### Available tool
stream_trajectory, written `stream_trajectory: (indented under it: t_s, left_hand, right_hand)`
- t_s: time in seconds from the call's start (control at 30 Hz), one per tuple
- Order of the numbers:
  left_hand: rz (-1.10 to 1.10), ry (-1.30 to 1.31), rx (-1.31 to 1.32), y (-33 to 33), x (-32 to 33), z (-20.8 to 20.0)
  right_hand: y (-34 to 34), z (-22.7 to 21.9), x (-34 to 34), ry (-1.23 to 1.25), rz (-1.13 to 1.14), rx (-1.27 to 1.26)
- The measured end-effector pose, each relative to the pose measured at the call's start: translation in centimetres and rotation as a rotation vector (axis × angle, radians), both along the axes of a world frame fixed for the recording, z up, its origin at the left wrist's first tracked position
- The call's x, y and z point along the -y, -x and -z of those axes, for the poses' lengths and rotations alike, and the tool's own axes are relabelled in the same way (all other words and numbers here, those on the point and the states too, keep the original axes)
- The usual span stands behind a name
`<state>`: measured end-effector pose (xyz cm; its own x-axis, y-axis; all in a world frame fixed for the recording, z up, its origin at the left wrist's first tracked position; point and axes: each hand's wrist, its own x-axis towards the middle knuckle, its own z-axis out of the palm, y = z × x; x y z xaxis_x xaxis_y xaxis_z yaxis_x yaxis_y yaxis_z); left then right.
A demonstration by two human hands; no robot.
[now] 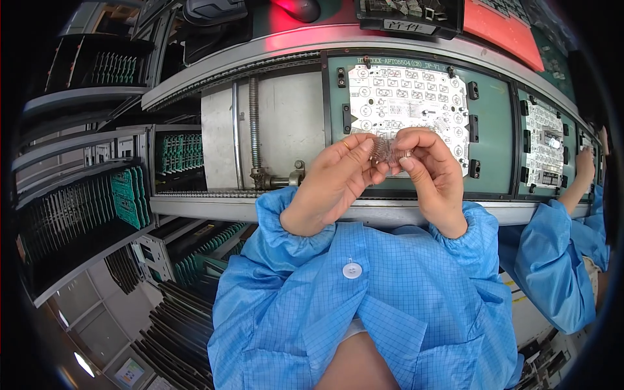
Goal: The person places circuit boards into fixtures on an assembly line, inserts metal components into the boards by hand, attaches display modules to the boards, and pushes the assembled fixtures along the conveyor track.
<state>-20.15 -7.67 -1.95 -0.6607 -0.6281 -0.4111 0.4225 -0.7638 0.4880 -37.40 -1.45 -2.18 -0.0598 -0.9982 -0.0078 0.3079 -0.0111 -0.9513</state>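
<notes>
Both hands are raised in front of me, above the near edge of a white circuit board (406, 91) seated in a green carrier frame (491, 136). Between them is a small cluster of fine metal pins (385, 151), too small and blurred to name exactly. My left hand (328, 185) pinches the cluster from the left, thumb against the curled fingers. From the other side, the thumb and fingers of my right hand (434, 172) are closed on the cluster's right end, where a small pale bit shows at the fingertips. The fingers partly hide it.
A threaded rod (255, 123) runs across the metal conveyor bed at left. Racks with green boards (130, 195) stand further left. Behind the rail are a black parts bin (409, 16) and a red tray (504, 32). At right, a co-worker's hand (585, 166) is over another carrier (545, 146).
</notes>
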Motion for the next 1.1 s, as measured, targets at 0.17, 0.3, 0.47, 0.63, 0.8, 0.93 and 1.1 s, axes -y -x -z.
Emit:
stream_trajectory:
  t_s: [0.17, 0.3, 0.47, 0.63, 0.8, 0.93, 1.1]
  left_hand:
    - [0.06, -0.135, -0.143, -0.3, 0.3, 0.4]
    - [0.025, -0.18, -0.063, 0.5, -0.1, -0.1]
    - [0.029, -0.083, -0.043, 0.4, -0.3, 0.8]
    - [-0.012, 0.368, 0.344, 0.8, -0.7, 0.8]
    - [0.019, 0.678, 0.603, 1.3, -0.4, -0.2]
    - [0.006, 0.783, 0.576, 1.8, -0.3, -1.3]
    - [-0.062, 0.853, 0.404, 2.1, -0.6, 0.6]
  right_hand:
    - [0.3, 1.2, 0.2, 0.326, 0.097, -0.25]
    - [0.9, 0.7, 0.4, 0.597, 0.146, -0.787]
    - [1.7, 1.5, 0.3, 0.565, 0.204, -0.846]
    - [1.3, 1.9, 0.0, 0.206, 0.164, -0.279]
    - [1.1, 1.2, -0.1, 0.071, 0.136, -0.12]
    - [1.1, 0.8, -0.1, -0.036, 0.088, 0.009]
    - [1.4, 0.7, 0.0, -0.109, 0.029, 0.103]
